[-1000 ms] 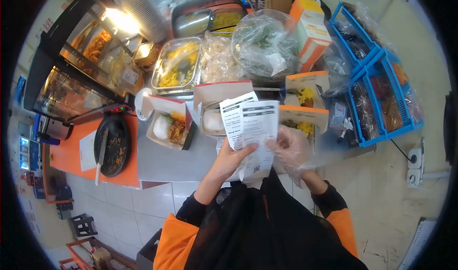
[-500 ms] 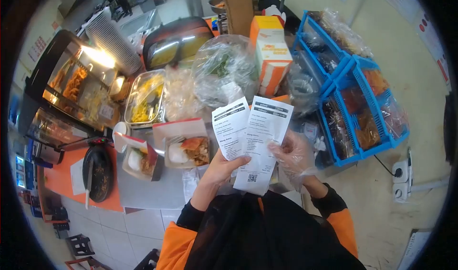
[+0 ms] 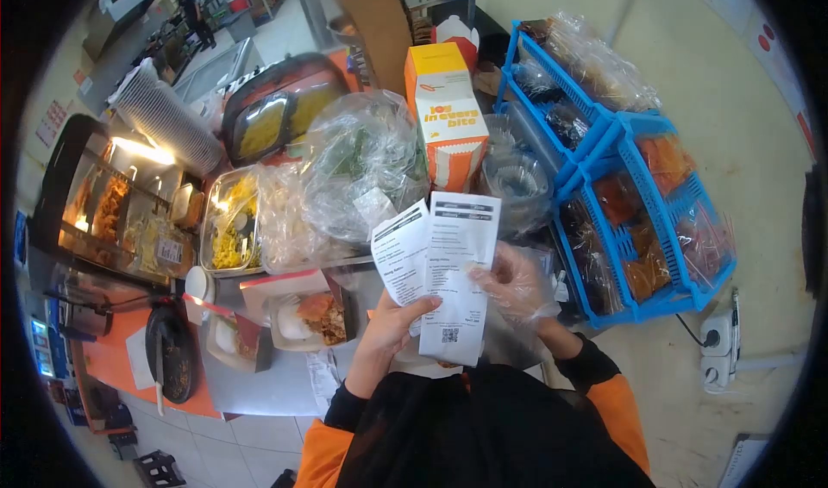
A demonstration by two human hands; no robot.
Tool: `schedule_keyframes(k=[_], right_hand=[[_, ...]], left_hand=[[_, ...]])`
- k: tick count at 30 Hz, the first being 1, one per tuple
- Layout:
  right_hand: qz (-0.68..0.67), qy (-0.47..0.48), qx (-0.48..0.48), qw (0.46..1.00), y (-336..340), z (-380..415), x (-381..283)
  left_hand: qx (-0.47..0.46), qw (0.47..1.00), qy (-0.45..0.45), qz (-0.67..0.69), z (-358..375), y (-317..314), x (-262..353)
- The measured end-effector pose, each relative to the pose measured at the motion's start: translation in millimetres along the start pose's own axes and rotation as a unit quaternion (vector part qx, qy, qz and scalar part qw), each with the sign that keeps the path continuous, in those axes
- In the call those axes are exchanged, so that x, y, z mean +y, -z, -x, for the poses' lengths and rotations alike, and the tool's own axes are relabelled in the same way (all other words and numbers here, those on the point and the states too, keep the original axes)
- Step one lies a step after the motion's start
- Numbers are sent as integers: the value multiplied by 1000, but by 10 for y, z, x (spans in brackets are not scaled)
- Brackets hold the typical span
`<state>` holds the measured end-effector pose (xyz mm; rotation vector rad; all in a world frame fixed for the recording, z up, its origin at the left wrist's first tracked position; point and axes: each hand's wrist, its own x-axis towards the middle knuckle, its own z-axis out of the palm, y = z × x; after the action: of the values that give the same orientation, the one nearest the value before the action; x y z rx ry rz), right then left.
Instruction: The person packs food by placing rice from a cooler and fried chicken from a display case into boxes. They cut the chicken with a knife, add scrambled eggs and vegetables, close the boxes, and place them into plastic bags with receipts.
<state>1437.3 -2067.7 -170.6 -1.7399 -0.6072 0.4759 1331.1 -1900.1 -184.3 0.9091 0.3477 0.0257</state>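
Observation:
Two long printed paper slips are held up in front of me, overlapping along their lower part. My left hand (image 3: 390, 322) is bare and pinches the left slip (image 3: 403, 251) near its lower end, its thumb reaching the right slip. In a clear plastic glove, my right hand (image 3: 516, 283) grips the right slip (image 3: 461, 272) by its right edge. A QR code shows at the bottom of that right slip. Left of my hands, an open food box (image 3: 309, 320) holds rice and a browned piece of food. Another open box (image 3: 235, 337) with rice stands beside it.
Blue baskets (image 3: 604, 178) with bagged items stand at right. Behind the slips are a plastic bag of greens (image 3: 358, 165) and a yellow-orange carton (image 3: 448, 113). A steel tray of yellow food (image 3: 231, 225), a lit display case (image 3: 112, 203) and a black pan (image 3: 177, 359) are at left. A person (image 3: 188, 14) stands far back.
The view has shifted, so the baskets and counter items sit further left. Both hands still hold the slips, and the right slip now stands more upright, with less fanning at its lower end.

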Motion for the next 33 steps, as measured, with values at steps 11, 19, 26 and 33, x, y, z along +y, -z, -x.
schedule_keyframes(k=[11,19,26,33], right_hand=[[443,223,311,810,709,-768,222],[666,90,190,716,1798,-1913,452],[749,-125,89,644,2286,-2258,893],[756,15,102,646,1998,-2106,643]], left_hand=[[155,984,-60,62,219,502,419],[157,983,-57,72,159,634,468],[102,991,-33,78,35,580,444],[78,992,14,99,-9,600,470]])
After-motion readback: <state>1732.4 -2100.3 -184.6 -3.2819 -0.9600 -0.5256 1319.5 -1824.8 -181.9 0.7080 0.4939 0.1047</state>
